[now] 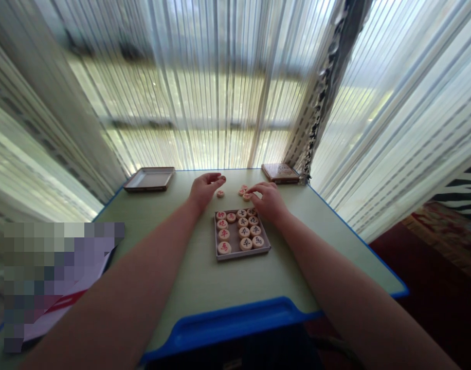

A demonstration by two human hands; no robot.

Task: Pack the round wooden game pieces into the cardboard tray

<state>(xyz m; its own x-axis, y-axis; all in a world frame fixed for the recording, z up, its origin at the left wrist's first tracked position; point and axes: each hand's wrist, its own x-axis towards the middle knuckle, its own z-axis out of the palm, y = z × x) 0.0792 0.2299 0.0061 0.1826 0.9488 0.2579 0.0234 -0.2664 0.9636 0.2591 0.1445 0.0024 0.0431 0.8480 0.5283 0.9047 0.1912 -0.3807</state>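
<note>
A small square tray [265, 245] sits mid-table and holds several round wooden chess discs [240, 230] with red characters. My left hand [203, 189] hovers just beyond the tray, fingers curled, pinching what looks like a dark disc at its fingertips. A loose disc [220, 193] lies right beside that hand. My right hand [269, 199] rests at the tray's far right corner, its fingers pinched on a disc [247, 196]. Two more loose discs [242, 190] lie just past it.
An empty shallow tray [149, 179] lies at the table's far left corner. A flat patterned box [281, 172] lies at the far right corner. The pale green table [204, 288] has a blue rim with a groove at the near edge. Sheer curtains hang behind.
</note>
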